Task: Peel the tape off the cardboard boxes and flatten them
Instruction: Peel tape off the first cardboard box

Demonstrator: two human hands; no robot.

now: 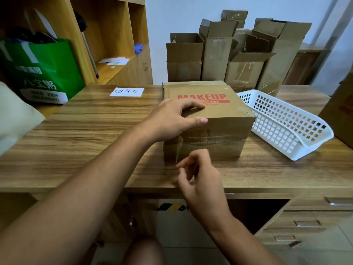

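A brown cardboard box (225, 109) printed "MAKEUP" in red sits in the middle of the wooden desk (95, 131). Clear tape runs along the seam on its near face. My left hand (172, 119) rests on the box's near-left top corner, fingers on the lid and thumb along the front edge. My right hand (198, 175) is just in front of the box's lower-left corner. Its thumb and forefinger pinch the loose end of a clear tape strip (179, 150) that runs up to the seam.
A white plastic basket (286, 123) lies tilted right of the box. Several opened cardboard boxes (215, 56) stand at the back against the wall. A paper label (127, 92) lies at the back left, near a green bag (42, 71). Another box edge (342, 111) is at far right.
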